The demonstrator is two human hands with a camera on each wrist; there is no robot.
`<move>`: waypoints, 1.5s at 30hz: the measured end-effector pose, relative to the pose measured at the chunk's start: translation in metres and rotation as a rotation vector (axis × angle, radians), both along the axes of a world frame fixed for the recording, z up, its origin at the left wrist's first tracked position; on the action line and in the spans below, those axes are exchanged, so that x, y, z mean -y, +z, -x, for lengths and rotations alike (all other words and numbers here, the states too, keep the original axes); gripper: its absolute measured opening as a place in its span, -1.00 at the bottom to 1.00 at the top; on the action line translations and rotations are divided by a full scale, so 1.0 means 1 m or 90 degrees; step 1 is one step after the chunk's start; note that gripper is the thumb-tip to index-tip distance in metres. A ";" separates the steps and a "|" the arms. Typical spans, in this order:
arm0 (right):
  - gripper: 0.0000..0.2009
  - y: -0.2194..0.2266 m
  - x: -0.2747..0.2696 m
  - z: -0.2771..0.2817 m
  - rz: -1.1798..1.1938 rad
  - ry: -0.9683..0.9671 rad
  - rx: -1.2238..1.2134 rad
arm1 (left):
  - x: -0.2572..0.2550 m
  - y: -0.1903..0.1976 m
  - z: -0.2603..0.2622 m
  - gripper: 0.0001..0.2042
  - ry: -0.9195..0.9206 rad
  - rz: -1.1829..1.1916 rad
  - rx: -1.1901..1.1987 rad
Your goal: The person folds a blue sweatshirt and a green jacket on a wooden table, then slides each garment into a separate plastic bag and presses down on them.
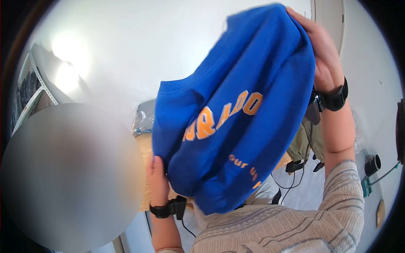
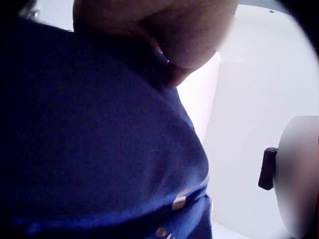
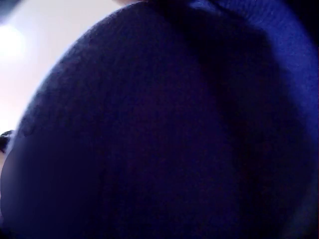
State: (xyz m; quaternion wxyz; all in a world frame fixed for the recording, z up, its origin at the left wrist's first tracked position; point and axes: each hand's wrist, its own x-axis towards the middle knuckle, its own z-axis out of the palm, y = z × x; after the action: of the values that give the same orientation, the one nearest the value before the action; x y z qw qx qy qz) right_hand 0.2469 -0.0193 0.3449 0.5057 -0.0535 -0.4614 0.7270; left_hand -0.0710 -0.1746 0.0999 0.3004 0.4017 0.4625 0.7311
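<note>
A blue sweatshirt [image 1: 236, 109] with orange and white lettering and a ribbed edge hangs spread between both hands, tilted up toward the right. High at its upper right corner, the right hand [image 1: 325, 55] grips the fabric, most of its fingers hidden behind the cloth. Lower down, the left hand [image 1: 158, 181] pinches the left edge, thumb on the near side. In the left wrist view that hand [image 2: 194, 35] holds the top edge of the dark blue cloth [image 2: 99, 124]. Fabric [image 3: 149, 124] fills nearly all of the right wrist view.
Behind the sweatshirt, part of a wooden table [image 1: 145, 168] shows, with a clear plastic-wrapped package [image 1: 144, 116] on it. An olive garment [image 1: 299, 141] and dark cables hang at the right. A shelf [image 1: 31, 92] stands far left, and a black cup-shaped object [image 1: 372, 165] sits far right.
</note>
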 end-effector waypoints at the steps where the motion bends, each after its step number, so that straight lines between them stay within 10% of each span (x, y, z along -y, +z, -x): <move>1: -0.77 -0.007 -0.002 -0.005 -0.010 -0.113 0.059 | 0.004 0.009 0.005 -0.66 0.017 -0.037 0.008; 13: -0.75 -0.131 0.064 -0.059 -0.312 -0.384 0.247 | 0.044 0.104 0.099 -0.58 0.550 0.033 -0.422; 17: -0.78 -0.171 0.086 -0.072 -0.313 -0.054 0.204 | 0.031 0.152 0.106 -0.68 0.528 -0.041 -0.531; 22: -0.86 -0.213 0.059 -0.064 -0.193 -0.018 0.225 | -0.056 0.191 0.106 -0.73 0.526 0.037 -0.877; 32: -0.90 -0.297 -0.023 -0.080 -0.017 -0.267 0.232 | -0.291 0.135 0.008 -0.60 0.410 0.158 -1.000; 36: -0.92 -0.335 -0.044 -0.090 0.079 -0.379 0.325 | -0.352 0.065 -0.023 -0.53 0.177 0.188 -0.843; 39: -0.82 -0.347 -0.046 -0.100 0.151 -0.421 0.503 | -0.360 0.015 -0.035 -0.37 0.077 0.162 -0.914; 45: -0.57 -0.353 -0.047 -0.109 0.124 -0.328 0.466 | -0.215 0.019 -0.013 -0.51 -0.117 0.156 -0.855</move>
State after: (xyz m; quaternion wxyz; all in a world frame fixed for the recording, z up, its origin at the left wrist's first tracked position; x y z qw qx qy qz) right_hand 0.3563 0.0276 -0.0081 0.4666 -0.4669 -0.5108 0.5508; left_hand -0.0575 0.0407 0.1194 0.0528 0.7685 0.5916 0.2378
